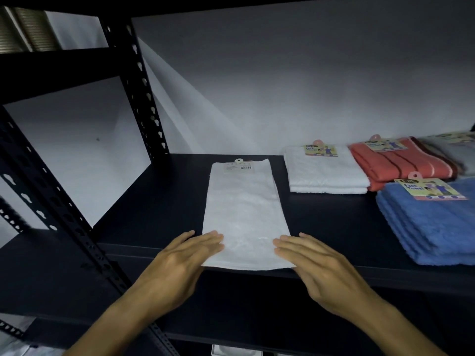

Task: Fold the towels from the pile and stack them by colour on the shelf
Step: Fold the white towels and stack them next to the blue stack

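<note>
A long white terry towel (244,214), folded into a narrow strip, lies flat on the dark metal shelf (334,227), its near end at the front lip, presumably laid out there for the next fold. The left hand (180,263) and right hand (316,265) rest flat with straight fingers on its near corners, gripping nothing, apparently smoothing and steadying it. To the right, well apart, sit a folded white towel stack (326,173), a coral striped stack (401,163) and a blue stack (431,227), kept separate by colour. Judged: the strip belongs with the white stack.
</note>
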Demonstrator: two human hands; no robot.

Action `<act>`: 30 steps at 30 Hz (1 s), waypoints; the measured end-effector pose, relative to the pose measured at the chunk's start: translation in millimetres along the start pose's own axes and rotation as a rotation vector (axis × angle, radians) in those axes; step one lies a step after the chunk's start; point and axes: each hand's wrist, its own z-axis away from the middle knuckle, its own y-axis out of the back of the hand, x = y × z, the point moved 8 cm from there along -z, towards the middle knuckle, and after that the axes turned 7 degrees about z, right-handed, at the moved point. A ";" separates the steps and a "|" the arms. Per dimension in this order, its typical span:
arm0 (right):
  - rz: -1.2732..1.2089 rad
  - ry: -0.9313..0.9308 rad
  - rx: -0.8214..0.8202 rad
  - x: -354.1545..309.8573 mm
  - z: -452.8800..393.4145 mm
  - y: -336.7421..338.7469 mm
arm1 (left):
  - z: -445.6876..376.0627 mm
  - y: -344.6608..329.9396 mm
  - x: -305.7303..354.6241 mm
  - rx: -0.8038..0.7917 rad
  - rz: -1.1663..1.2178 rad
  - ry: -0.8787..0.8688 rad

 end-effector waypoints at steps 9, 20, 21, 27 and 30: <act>-0.701 -0.454 0.131 1.1 -16.3 30.0 | -1.1 40.2 5.9 0.170 0.594 0.357; -0.514 -0.904 0.178 74.2 -100.0 -5.1 | -91.4 28.5 -69.4 0.312 0.518 0.804; -0.436 -0.908 0.113 82.6 -110.7 -11.3 | -100.8 22.1 -81.9 0.276 0.469 0.839; 0.007 -0.870 -0.253 103.9 -152.6 -40.9 | -127.7 -0.2 -116.8 0.162 0.112 0.940; 0.131 -0.844 -0.376 104.9 -155.8 -51.2 | -132.9 -4.2 -116.3 0.141 0.017 0.948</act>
